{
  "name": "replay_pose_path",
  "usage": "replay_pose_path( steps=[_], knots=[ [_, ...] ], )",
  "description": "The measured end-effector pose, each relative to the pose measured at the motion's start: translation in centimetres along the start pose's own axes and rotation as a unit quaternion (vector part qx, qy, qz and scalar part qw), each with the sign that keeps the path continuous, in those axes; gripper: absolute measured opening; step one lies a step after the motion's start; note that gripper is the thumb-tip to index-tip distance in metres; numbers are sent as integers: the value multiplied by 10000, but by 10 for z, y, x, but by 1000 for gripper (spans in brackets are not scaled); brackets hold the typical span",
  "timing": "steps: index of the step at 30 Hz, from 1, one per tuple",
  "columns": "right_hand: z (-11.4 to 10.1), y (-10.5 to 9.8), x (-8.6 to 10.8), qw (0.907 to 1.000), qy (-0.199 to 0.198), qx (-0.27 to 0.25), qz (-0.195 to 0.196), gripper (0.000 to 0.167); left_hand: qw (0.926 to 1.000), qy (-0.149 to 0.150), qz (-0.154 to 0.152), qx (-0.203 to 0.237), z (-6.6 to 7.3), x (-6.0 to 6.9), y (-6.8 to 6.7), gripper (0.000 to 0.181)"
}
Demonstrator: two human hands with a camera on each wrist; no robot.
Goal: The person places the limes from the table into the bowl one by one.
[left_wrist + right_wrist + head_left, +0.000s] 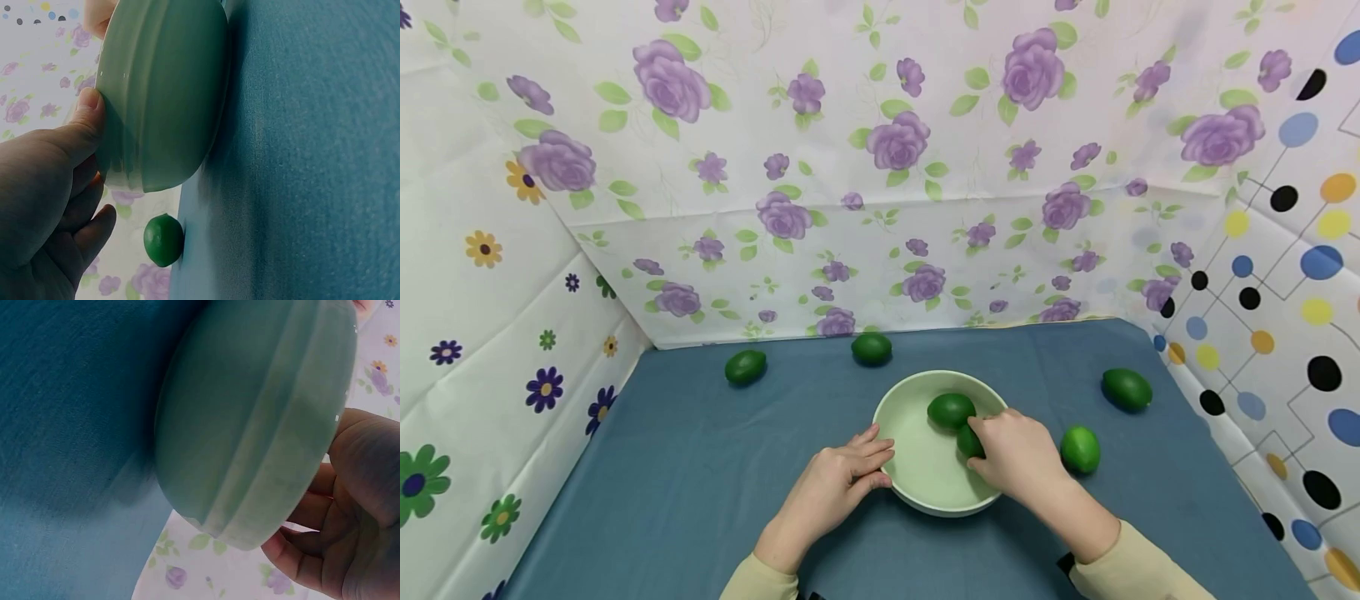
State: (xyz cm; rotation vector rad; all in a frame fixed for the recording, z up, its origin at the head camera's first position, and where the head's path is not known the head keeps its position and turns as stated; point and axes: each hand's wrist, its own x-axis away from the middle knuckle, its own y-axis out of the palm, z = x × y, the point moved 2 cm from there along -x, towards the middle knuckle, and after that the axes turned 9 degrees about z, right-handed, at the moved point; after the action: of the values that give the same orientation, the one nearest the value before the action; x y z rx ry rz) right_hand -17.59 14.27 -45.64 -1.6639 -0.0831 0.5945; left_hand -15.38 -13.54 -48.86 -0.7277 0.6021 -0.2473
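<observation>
A pale green bowl (925,467) sits on the blue cloth in front of the person. Two green limes are inside it: one lime (951,411) lies near the far wall, and a second lime (970,442) is partly covered by the right hand. That right hand (1018,454) reaches over the right rim and pinches the second lime between thumb and fingers. On the left rim, the left hand (842,479) holds the bowl, thumb against the outer side and fingertips over the edge. The right wrist view hides the right fingertips behind the bowl (250,425).
Beyond the bowl lie a lime (746,367) at far left and another lime (872,349) near the back edge. To the right are a brighter lime (1080,450), close to the right hand, and a darker lime (1126,390). Patterned sheets (850,208) wall the blue cloth (700,467).
</observation>
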Motion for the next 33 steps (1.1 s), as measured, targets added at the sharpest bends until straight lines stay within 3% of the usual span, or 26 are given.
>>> replay_pose_path(
  steps=[14,33],
  knots=[
    [-5,8,-1,9986,-190,424,266,37,9999,85,43,-40,-1,1,0,48],
    [-9,4,3,9977,-187,609,215,54,10000,73,-28,-34,-1,0,1,49]
  ],
)
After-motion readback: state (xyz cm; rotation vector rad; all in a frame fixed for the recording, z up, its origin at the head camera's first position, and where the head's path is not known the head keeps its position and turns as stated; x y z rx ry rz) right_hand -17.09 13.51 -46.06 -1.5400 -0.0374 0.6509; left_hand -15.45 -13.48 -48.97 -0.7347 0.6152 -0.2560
